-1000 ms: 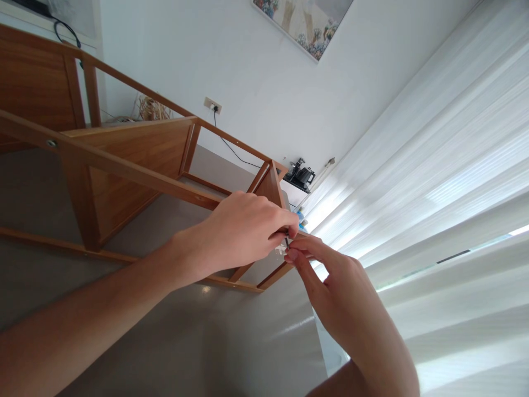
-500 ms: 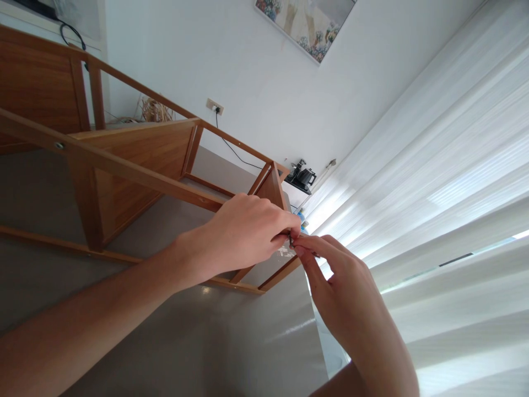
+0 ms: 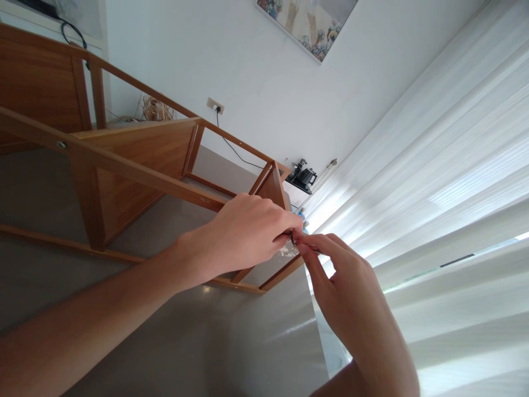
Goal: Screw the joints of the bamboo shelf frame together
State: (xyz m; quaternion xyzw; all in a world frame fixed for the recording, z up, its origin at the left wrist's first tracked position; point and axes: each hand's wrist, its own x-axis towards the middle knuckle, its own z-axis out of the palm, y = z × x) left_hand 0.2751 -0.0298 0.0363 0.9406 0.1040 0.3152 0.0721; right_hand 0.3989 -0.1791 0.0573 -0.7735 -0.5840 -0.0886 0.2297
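Note:
My left hand (image 3: 248,231) is closed, its thumb and forefinger pinched together near the end of the wooden shelf frame (image 3: 144,171). What lies inside that pinch is hidden. Thumb and forefinger of my right hand (image 3: 339,270) close on a thin, dark metal rod with a bend, which looks like a hex key (image 3: 293,239). Its short end reaches to the left fingertips, and the other end pokes out behind the right fingers. The frame lies on its side, with slats and panels between long rails. A metal bolt head (image 3: 61,145) shows in the near rail.
Beneath the frame is a glossy grey floor (image 3: 173,342). White curtains (image 3: 446,182) hang along the right. Against the wall are a power outlet (image 3: 215,105) with a plugged cord, a black kettle (image 3: 306,176) on a stand, and a picture (image 3: 309,25) higher up.
Both hands keep nearly the same pose and place. The metal rod shows slightly more between the fingertips, and the view has shifted a little.

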